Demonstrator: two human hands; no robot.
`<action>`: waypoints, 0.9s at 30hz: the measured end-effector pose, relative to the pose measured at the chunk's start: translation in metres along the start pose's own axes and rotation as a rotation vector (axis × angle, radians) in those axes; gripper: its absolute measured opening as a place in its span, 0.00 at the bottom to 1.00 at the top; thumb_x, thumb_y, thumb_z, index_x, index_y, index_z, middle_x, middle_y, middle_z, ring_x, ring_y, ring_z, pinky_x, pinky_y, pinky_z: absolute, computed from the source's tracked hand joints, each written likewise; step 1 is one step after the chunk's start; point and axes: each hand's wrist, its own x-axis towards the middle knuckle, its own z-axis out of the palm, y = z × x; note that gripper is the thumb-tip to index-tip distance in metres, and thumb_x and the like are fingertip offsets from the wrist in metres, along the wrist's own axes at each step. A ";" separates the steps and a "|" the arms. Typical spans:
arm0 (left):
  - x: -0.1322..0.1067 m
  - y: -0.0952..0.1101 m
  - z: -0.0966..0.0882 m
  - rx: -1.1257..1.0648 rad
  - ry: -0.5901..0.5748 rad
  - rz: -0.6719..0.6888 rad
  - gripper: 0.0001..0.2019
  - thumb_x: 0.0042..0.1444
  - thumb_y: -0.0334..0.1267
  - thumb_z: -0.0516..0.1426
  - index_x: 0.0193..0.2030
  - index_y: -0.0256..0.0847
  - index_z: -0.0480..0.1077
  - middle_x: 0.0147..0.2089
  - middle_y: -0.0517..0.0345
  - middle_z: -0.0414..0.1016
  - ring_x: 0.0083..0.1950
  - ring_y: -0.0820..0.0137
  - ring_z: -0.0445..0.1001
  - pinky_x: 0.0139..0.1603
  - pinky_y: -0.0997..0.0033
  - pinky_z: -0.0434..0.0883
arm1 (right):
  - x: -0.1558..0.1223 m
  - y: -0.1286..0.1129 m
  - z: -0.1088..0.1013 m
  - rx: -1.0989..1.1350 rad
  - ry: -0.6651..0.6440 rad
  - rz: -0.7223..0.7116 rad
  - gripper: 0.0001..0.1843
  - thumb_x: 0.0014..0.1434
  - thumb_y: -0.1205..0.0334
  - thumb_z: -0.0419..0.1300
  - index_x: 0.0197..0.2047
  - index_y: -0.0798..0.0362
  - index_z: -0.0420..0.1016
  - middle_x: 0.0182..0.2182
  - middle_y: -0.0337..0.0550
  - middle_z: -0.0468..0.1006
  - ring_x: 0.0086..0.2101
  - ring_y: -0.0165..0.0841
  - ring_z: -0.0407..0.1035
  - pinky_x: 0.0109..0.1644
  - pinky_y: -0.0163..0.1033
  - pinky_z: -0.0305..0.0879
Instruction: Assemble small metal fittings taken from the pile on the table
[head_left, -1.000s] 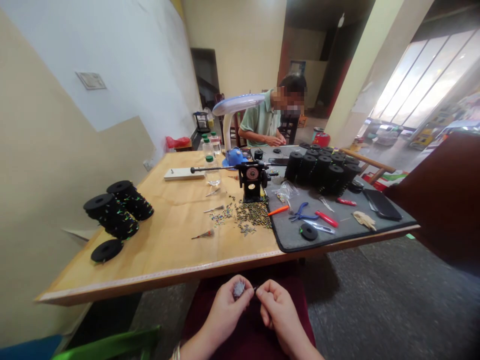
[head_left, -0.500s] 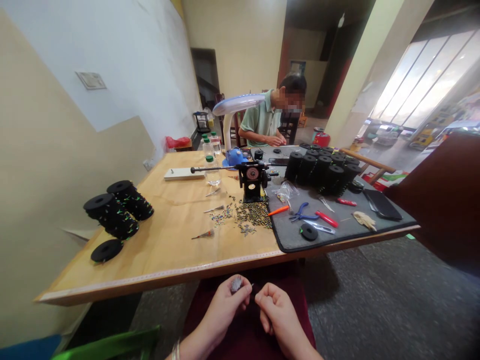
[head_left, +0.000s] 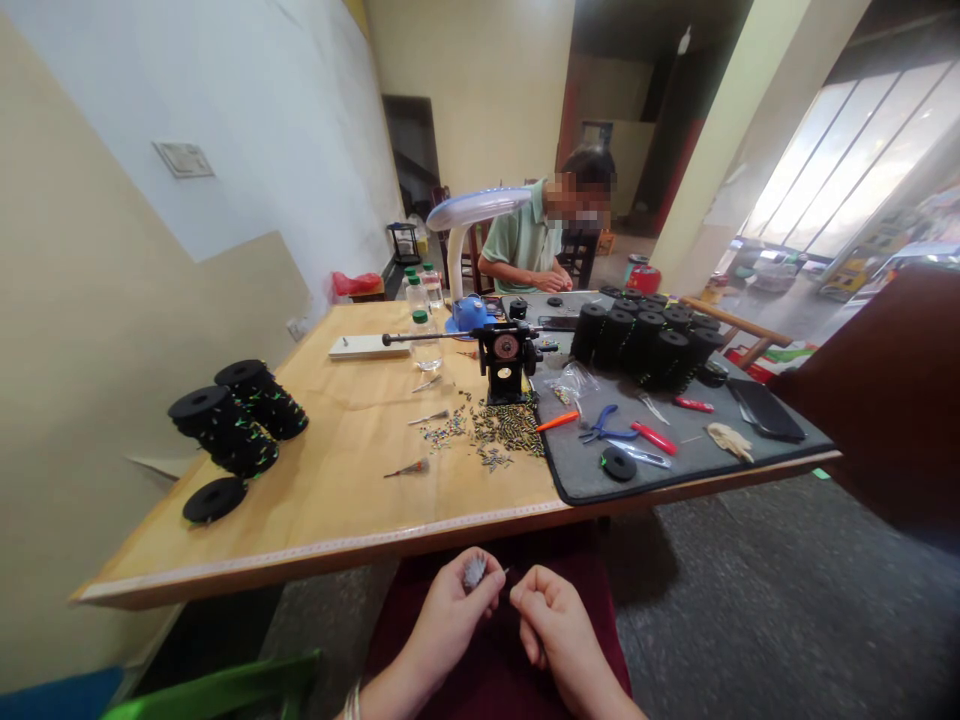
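Low down, left hand [head_left: 450,615] pinches a grey tuft [head_left: 474,570]; right hand [head_left: 553,622] curled closed, contents unclear.

Pretty bright, daylight pouring in from the windows [head_left: 847,160] far right, slightly blown out; edges bent fisheye-style, corners soft and smeared.

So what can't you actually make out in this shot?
Head view only:
The grey tuft in the left hand: too small and blurred to tell what it is.
What the right hand pinches: hidden by its curled fingers.
The pile of small parts on the table: too small to identify.
The green thing: cut off by the bottom edge.
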 end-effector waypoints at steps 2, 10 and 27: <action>-0.001 0.001 0.000 0.021 0.003 0.010 0.14 0.48 0.47 0.60 0.27 0.38 0.65 0.21 0.65 0.63 0.23 0.75 0.61 0.26 0.75 0.61 | 0.000 0.000 0.000 0.006 -0.001 0.000 0.19 0.50 0.45 0.58 0.26 0.52 0.60 0.07 0.27 0.59 0.09 0.20 0.43 0.14 0.27 0.36; 0.000 -0.001 0.001 0.049 -0.006 0.014 0.13 0.49 0.46 0.59 0.28 0.38 0.65 0.21 0.65 0.63 0.24 0.75 0.61 0.26 0.75 0.61 | 0.001 0.006 -0.003 0.039 0.009 -0.036 0.20 0.53 0.45 0.59 0.26 0.52 0.60 0.08 0.28 0.60 0.10 0.20 0.43 0.14 0.28 0.36; -0.001 0.001 0.000 0.022 0.009 0.008 0.13 0.49 0.46 0.59 0.28 0.38 0.65 0.21 0.65 0.62 0.24 0.75 0.61 0.26 0.75 0.60 | -0.001 0.001 -0.001 0.004 -0.007 0.000 0.22 0.50 0.41 0.60 0.26 0.52 0.60 0.07 0.27 0.60 0.10 0.20 0.43 0.14 0.27 0.37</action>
